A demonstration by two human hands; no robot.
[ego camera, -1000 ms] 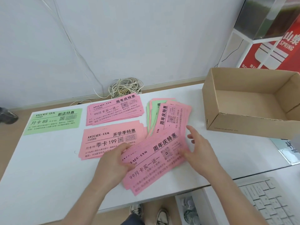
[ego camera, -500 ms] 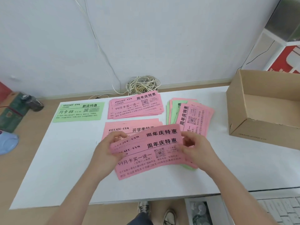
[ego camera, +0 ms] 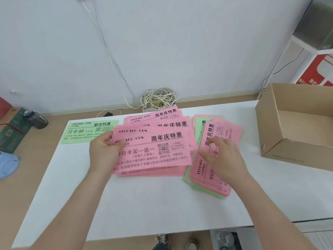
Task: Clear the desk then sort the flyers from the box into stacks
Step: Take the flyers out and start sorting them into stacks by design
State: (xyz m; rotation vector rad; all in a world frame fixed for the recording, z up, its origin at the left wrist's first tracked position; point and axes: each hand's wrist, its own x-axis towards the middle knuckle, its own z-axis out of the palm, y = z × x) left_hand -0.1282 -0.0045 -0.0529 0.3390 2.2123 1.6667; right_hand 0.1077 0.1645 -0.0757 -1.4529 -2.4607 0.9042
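White wall behind, with a tangled cable [ego camera: 158, 98] at its foot, and a white desk [ego camera: 144, 204] in front of you.

Your left hand [ego camera: 105, 152] grips a bundle [ego camera: 155, 152] of pink flyers by its left edge. The thumb is on top and the fingers are curled beneath. The sheets are fanned slightly, so several of the same printed heading show one above another. That suggests you gathered them as one kind. The bundle sits low over the desk, its long side running away to the right of your fingers.

Your right hand [ego camera: 224, 157] is just right of the bundle, above a mixed pile [ego camera: 225, 130] of pink and green sheets turned lengthwise. Its fingers are loosely bent and hold nothing. Whether they touch the top sheet, you cannot tell. The pile is probably the unsorted stock, kept under this hand for easy drawing.

Beyond your left fingertips lies a pink stack [ego camera: 153, 115] with the same heading as the bundle, so that is likely where the bundle belongs. Further left of those fingers, a green flyer [ego camera: 81, 131] lies alone, starting its own stack.

Well right of your right hand, the box [ego camera: 288, 150] stands open. The part you can see is empty, so sorting seems well under way.
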